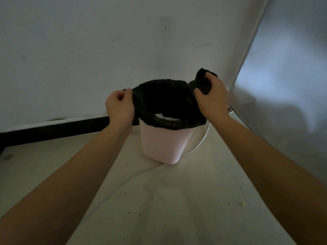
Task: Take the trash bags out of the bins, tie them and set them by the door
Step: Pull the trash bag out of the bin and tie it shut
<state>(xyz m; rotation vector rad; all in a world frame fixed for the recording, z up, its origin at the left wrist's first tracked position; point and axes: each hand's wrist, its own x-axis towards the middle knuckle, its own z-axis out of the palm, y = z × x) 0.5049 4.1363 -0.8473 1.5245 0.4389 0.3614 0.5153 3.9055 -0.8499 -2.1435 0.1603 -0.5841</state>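
Trash bag [169, 124]: thin black film, limp, likely light and tear-prone, draped over pink bin [159, 144] on floor [177, 200] by wall [88, 50]. Left hand [120, 106] pinching left rim; right hand [210, 98] clutching bunched right edge. Best gripped at gathered rim.

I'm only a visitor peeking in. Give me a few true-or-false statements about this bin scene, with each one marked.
1. The left hand and the right hand both grip the black trash bag. True.
2. The bag has been lifted out of the pink bin. False: it sits in the bin, its edge folded over the rim.
3. The bin stands on a table. False: it stands on the floor, close to the wall.
4. A thin white cable lies on the floor by the bin. True.
5. The bag is tied shut. False: its mouth is open.
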